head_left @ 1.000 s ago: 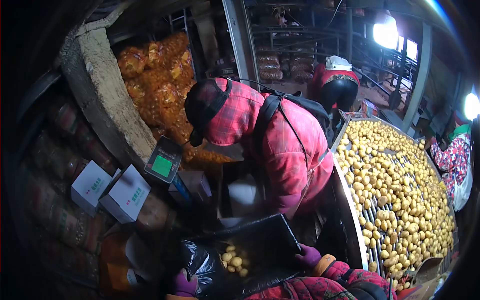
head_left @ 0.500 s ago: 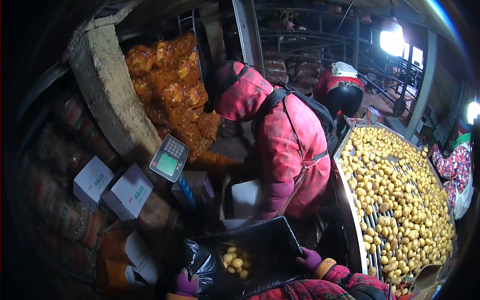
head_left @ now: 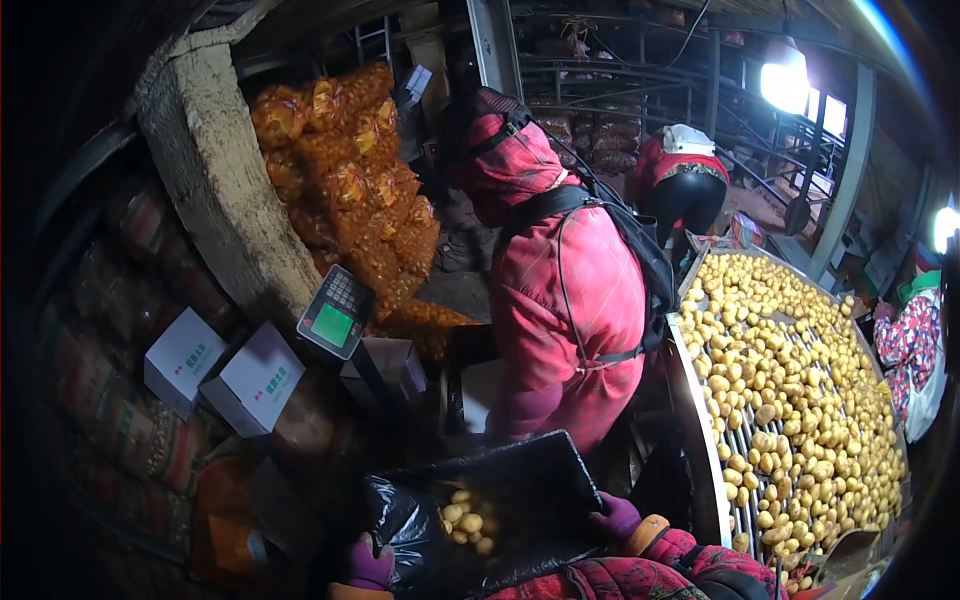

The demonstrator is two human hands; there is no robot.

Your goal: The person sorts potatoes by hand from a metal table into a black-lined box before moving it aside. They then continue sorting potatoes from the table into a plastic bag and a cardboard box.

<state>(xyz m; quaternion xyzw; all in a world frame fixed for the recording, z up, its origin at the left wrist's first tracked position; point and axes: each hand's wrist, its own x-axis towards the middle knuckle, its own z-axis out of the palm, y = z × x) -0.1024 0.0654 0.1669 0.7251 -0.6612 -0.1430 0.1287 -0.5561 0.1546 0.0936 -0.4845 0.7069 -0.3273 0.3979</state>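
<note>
Before me is a black plastic crate (head_left: 545, 465), part-lined with shiny black plastic film (head_left: 400, 520). Several yellow potatoes (head_left: 464, 519) lie together inside it. My left hand (head_left: 371, 566), in a purple glove, is closed on the crate's left side. At the right end my right hand (head_left: 619, 517), also in a purple glove, has its fingers wrapped over the rim. Beyond the crate a co-worker in a stained pink hooded coat (head_left: 570, 300) stands close, with a purple-gloved hand low beside a box.
On my right, a sorting table (head_left: 705, 440) carries many potatoes. To the left are a scale display (head_left: 333, 325) on a post and white cartons (head_left: 262, 382). Orange net sacks (head_left: 370, 205) are piled behind. Another person (head_left: 685, 180) bends at the back; one (head_left: 910, 340) stands far right.
The co-worker in pink has straightened and turned, head and shoulders shifting. The scale display and cartons sit almost where they were. My hands and the crate have barely moved.
</note>
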